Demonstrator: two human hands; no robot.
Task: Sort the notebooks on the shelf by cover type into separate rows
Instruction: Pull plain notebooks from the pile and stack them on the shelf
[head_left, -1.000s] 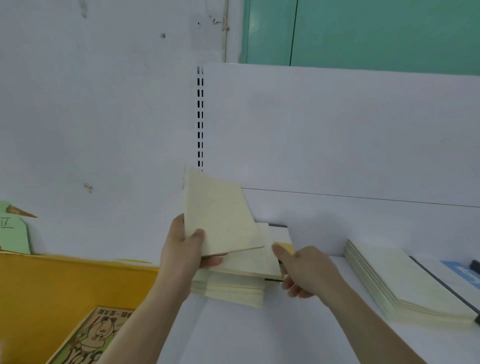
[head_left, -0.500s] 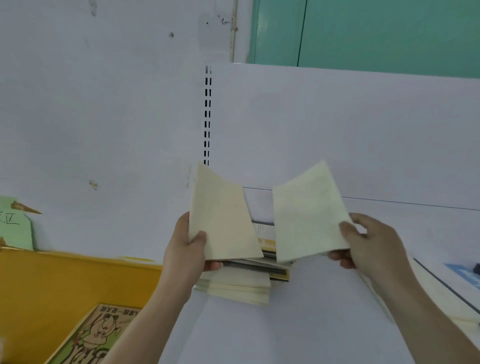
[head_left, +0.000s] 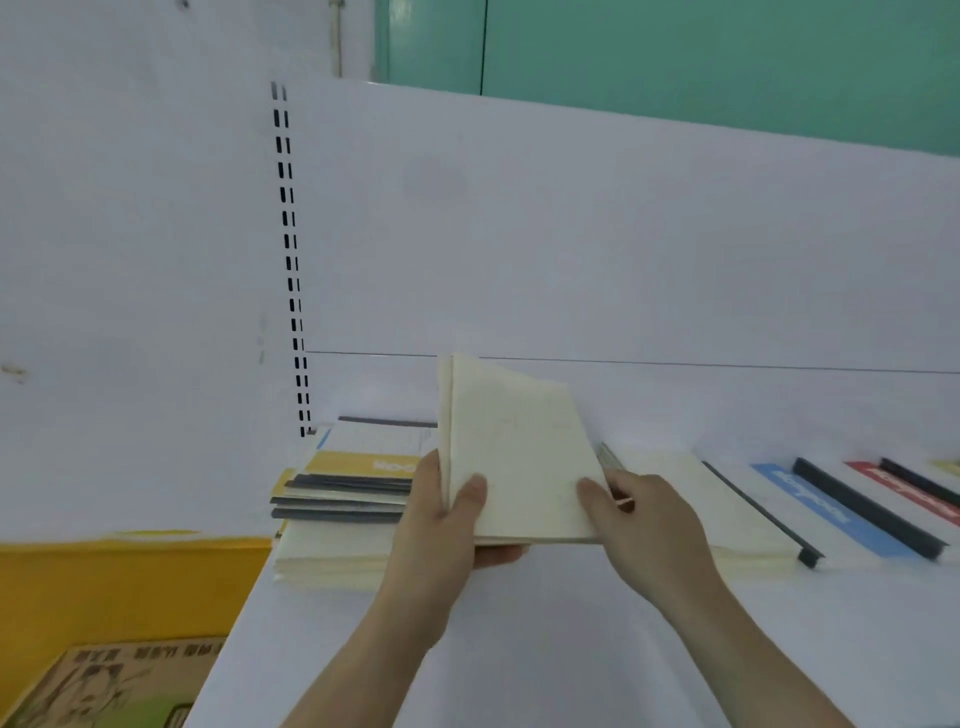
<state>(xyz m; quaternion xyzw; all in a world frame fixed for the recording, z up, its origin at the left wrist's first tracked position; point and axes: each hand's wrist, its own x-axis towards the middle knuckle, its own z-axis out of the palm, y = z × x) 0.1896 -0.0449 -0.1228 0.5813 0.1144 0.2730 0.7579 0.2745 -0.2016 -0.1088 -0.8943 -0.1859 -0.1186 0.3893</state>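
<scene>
left hand (head_left: 447, 525) and right hand (head_left: 641, 514) both pinched on cream notebooks (head_left: 514, 452), held above white shelf (head_left: 519, 649), mixed stack (head_left: 343, 499) just left

I see a white wall (head_left: 130, 234) on the left, a white back panel (head_left: 571, 234) with 2 columns of slots (head_left: 291, 260), and teal panels (head_left: 701, 57) beyond. A yellow bin (head_left: 104, 587) sits lower left.

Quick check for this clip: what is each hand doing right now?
Left hand: closed on the cream notebooks, thumb on the front cover.
Right hand: gripping the same cream notebooks at their right edge.
</scene>
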